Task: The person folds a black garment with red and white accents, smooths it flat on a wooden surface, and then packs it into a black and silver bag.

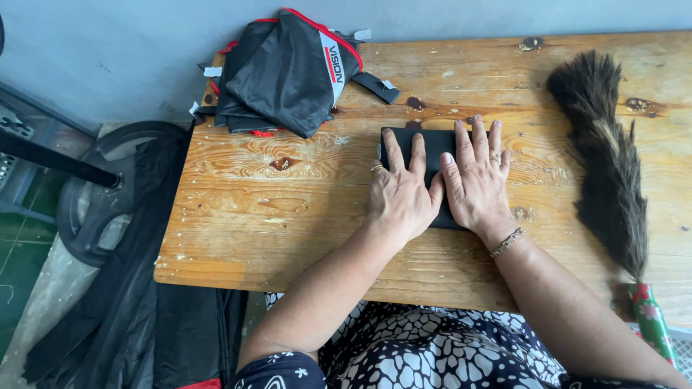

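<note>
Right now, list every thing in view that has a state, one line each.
Black folded cloth: flat on the table, pressed under both hands.
Left hand: open, palm down.
Right hand: open, palm down.
Black and red bag: crumpled, at table's far edge.
Feather duster: lying flat, untouched.

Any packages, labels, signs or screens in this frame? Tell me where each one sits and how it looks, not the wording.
Printed label panel: on the bunched black fabric cover with red piping, table's far left corner; a narrow white strip with red and black lettering.
White tags: small, pale, at the cover's edges.
No packages, signs or screens; both hands lie flat on a folded black cloth.
</note>
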